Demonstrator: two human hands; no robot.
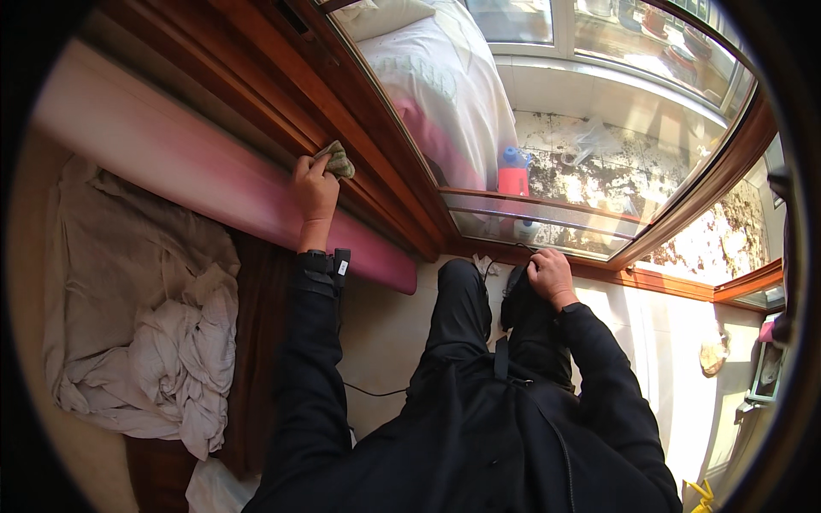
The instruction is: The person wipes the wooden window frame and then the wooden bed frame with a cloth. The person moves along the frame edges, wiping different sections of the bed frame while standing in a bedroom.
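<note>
My left hand [315, 190] is closed on a crumpled greenish-grey cleaning cloth [339, 161]. It presses the cloth to the reddish-brown wooden frame [376, 152], just above a long pink-and-white roll [214, 167]. On my raised right knee rests my right hand [550, 275], its fingers bent loosely over the dark trousers with nothing seen in them. Right beyond that hand runs the bottom rail [590, 272] of a glazed wooden door. Part of the fingers' undersides is hidden.
Behind the glass stand a pink bottle with a blue cap [513, 175] and a white-and-pink cover [453, 94]. To my left lies a rumpled beige cloth [154, 316] on dark wood. A thin black cable [375, 392] crosses the pale floor. A yellow item [703, 496] is at lower right.
</note>
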